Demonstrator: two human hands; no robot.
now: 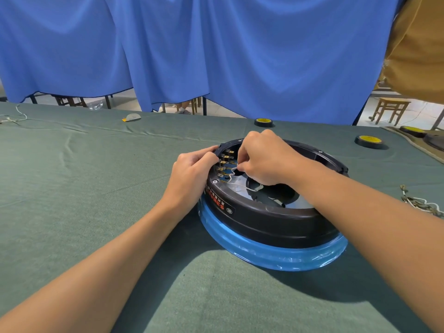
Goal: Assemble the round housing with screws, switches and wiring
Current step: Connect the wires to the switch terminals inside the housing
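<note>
Pinches a thin white wire (231, 173) between the curled fingertips of the right hand (264, 159), just beside a row of small brass tab terminals (224, 162). Grips, with the left hand (189, 169) and its fingers curled over the edge, the far-left rim of the round black plastic housing (264, 222). Keeps both hands close together above that rim. Sets the housing open side up, right of centre on the green cloth-covered worktop (96, 176), with a band wrapped in blue film (264, 257) round its base. Shows, farther back, a black tape roll with a yellow core (263, 122) and a second tape roll (368, 140) lying flat and well apart. Takes in a tangle of loose wires (420, 203) at the right edge and a blue curtain (216, 56) hanging behind.
</note>
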